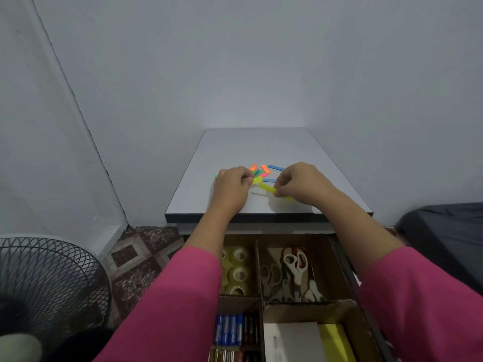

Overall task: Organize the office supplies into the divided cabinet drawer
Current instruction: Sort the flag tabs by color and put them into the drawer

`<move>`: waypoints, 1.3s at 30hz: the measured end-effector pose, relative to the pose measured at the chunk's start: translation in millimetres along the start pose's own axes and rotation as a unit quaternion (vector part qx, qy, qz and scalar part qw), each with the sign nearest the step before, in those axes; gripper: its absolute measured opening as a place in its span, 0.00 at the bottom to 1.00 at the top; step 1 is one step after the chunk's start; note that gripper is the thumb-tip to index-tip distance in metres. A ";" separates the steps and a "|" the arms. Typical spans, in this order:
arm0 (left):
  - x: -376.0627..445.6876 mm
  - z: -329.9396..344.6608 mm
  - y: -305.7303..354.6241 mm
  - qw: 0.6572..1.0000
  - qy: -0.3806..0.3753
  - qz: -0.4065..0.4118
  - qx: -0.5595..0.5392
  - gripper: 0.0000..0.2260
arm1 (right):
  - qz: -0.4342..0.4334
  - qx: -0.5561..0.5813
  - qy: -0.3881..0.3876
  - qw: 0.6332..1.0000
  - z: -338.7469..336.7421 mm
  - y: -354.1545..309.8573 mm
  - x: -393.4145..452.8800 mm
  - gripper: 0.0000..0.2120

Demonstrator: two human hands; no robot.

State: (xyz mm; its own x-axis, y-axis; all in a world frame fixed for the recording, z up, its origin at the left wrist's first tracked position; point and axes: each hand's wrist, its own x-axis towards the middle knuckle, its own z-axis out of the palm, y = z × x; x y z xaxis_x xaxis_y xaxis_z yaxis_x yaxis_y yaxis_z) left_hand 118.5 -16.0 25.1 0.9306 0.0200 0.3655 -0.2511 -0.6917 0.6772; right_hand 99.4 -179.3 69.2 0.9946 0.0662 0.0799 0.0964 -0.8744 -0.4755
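Head view, cabinet top: we saw a white cabinet top (235, 150) against a grey wall, with a loose scatter of coloured sticky tabs (261, 171) lying on it between the 2 hands.
Left hand: our left hand (232, 182) rested on the top with its fingers curled, pinching a yellow tab (257, 180) at the edge of the scatter.
Right hand: our right hand (298, 180) was curled too, its fingertips (278, 192) pinching one end of a second yellow strip (267, 188), which lay just off the pile toward us.
Blue tab: a long blue tab (275, 167) lay apart at the far right of the scatter.
Drawer: the open drawer (339, 267) sat below the top, split by cardboard dividers.
Compartments: tape rolls (239, 273) were far left, scissors (295, 265) far right, blue markers (228, 330) near left, a white pad (292, 340) and a yellow block (335, 340) near right.
Surroundings: a black fan (49, 280) stood on the patterned floor at left.
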 end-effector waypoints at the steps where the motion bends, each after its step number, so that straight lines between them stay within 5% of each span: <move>1: -1.9 -0.3 1.0 1.000 0.002 0.021 0.016 0.09 | 0.002 0.026 0.003 1.000 -3.0 1.8 -8.8 0.02; 11: -105.4 2.1 18.8 0.976 -0.011 0.211 -0.056 0.07 | 0.063 0.136 -0.117 0.982 -6.7 43.6 -137.6 0.02; 17: -175.5 7.5 -4.4 0.983 -0.077 0.135 -0.099 0.10 | 0.207 0.014 -0.218 0.954 33.8 70.3 -186.9 0.03; 23: -191.6 18.4 -8.1 0.980 -0.113 0.061 -0.150 0.12 | 0.225 -0.164 -0.170 0.945 69.8 64.1 -199.3 0.15; 39: -199.3 25.1 -5.0 0.967 -0.188 0.160 -0.065 0.07 | 0.240 -0.171 -0.231 0.927 66.0 62.7 -196.3 0.18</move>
State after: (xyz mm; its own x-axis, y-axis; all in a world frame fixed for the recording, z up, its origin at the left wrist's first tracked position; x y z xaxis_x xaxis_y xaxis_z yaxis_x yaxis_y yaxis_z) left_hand -59.0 -34.6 -67.2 0.8241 -0.4612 0.3289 -0.5515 -0.5209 0.6515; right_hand -87.3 -215.4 -34.1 0.8382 -0.2402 -0.4896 -0.3004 -0.9527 -0.0470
